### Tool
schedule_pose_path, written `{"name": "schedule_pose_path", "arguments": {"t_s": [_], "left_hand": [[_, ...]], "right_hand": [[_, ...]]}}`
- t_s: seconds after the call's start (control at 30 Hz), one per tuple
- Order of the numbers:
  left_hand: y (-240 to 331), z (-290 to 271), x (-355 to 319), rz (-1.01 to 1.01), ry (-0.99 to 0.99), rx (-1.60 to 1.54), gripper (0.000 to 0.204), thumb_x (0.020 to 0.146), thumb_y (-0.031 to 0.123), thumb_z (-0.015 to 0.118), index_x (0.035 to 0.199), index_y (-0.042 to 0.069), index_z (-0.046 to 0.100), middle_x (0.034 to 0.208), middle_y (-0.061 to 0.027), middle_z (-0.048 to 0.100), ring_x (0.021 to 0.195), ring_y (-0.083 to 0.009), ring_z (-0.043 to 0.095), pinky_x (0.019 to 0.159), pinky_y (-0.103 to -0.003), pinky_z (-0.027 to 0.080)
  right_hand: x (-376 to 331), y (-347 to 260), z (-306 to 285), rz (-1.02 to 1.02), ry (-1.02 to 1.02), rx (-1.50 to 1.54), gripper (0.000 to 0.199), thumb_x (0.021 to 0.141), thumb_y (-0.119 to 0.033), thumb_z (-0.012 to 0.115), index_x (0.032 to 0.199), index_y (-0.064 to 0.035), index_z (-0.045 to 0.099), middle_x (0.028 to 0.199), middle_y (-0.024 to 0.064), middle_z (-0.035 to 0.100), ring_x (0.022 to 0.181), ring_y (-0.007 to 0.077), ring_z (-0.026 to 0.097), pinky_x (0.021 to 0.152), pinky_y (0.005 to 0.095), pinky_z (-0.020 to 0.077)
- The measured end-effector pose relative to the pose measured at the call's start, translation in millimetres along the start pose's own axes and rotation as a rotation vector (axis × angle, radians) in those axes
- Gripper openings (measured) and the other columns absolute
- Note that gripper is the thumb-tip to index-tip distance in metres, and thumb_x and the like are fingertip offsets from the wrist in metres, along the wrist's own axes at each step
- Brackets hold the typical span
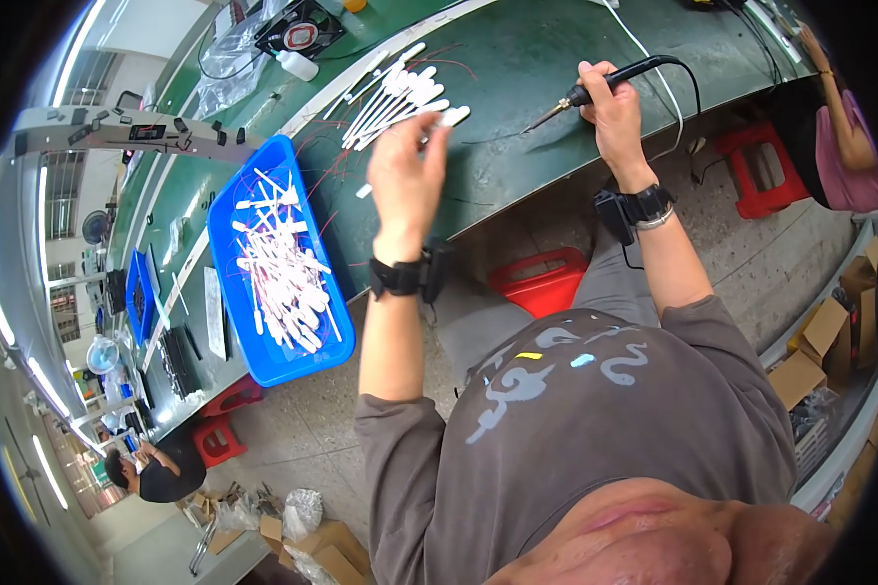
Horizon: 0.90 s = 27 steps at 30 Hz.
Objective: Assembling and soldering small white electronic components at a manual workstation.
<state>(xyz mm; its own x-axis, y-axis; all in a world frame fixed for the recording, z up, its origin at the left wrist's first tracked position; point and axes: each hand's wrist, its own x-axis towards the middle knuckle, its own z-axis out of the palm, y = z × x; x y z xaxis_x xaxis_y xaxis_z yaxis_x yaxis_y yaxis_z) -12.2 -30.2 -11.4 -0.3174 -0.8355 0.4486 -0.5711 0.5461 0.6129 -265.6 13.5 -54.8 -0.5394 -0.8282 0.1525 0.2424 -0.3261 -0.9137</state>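
Note:
My right hand [615, 119] grips the black handle of a soldering iron [578, 97], whose metal tip points down and left, close above the green worktop [517, 175]. To its left, my left hand [407, 175] has thumb and forefinger brought together at a white stick-shaped piece [455, 116]; the hand partly hides the contact. Just beyond that hand lies a fanned row of white sticks [392, 101] with thin red wires. A blue tray [226, 234] stands left of my left forearm, heaped with similar white wired pieces [281, 283].
A black fan [300, 31], a small white bottle [297, 65] and clear plastic bags sit farther back. The iron's black cord and a white cable [644, 44] cross the right side. Red stools [541, 281] stand by the bench. Other people [849, 146] are at the right and far left.

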Motion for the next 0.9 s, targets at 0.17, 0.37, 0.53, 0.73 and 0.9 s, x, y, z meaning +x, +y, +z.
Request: {"name": "schedule_pose_path", "arguments": {"t_s": [0.17,0.37,0.53,0.73,0.9], "left_hand": [[-25,-5,53,0.181,-0.001,0.18,0.018,0.083,0.019,0.071,0.098,0.008,0.071,0.087,-0.0112,0.069,0.079,-0.0294,0.064,0.071,-0.04,0.052],[-53,21,59,0.162,-0.192,0.135,0.021,0.085,0.023,0.069,0.097,0.006,0.072,0.09,-0.0123,0.071,0.084,-0.0296,0.067,0.079,-0.039,0.052],[-58,27,44,0.181,-0.068,0.194,0.019,0.082,0.022,0.07,0.094,0.008,0.072,0.091,-0.0106,0.069,0.092,-0.0309,0.062,0.082,-0.04,0.051],[-27,-16,30,0.292,-0.026,0.278,0.016,0.082,0.02,0.07,0.093,0.009,0.072,0.091,-0.0098,0.069,0.094,-0.0313,0.061,0.083,-0.042,0.05],[-8,-131,-6,0.126,-0.109,0.296,0.015,0.083,0.016,0.069,0.094,0.007,0.072,0.087,-0.011,0.07,0.083,-0.0303,0.066,0.074,-0.039,0.053]], "right_hand": [[0,3,6,-0.009,-0.017,-0.085,0.021,0.095,-0.024,0.062,0.078,-0.013,0.055,0.069,-0.0082,0.044,0.053,0.0005,0.033,0.047,0.0192,0.0249],[5,9,1,0.03,0.05,-0.17,0.016,0.095,-0.026,0.063,0.086,-0.0122,0.061,0.074,-0.0064,0.05,0.059,0.0018,0.042,0.05,0.0188,0.0289],[4,9,2,0.077,0.035,-0.049,0.017,0.095,-0.025,0.063,0.086,-0.0111,0.06,0.073,-0.0058,0.052,0.058,0.0011,0.043,0.05,0.0183,0.0288],[6,7,8,0.073,-0.002,0.005,0.018,0.096,-0.024,0.062,0.085,-0.0106,0.059,0.072,-0.0054,0.052,0.056,0.001,0.04,0.049,0.0189,0.028],[7,6,2,0.074,0.026,0.01,0.018,0.096,-0.023,0.061,0.084,-0.0101,0.058,0.071,-0.0048,0.052,0.054,0.0017,0.037,0.049,0.0197,0.0269]]}}
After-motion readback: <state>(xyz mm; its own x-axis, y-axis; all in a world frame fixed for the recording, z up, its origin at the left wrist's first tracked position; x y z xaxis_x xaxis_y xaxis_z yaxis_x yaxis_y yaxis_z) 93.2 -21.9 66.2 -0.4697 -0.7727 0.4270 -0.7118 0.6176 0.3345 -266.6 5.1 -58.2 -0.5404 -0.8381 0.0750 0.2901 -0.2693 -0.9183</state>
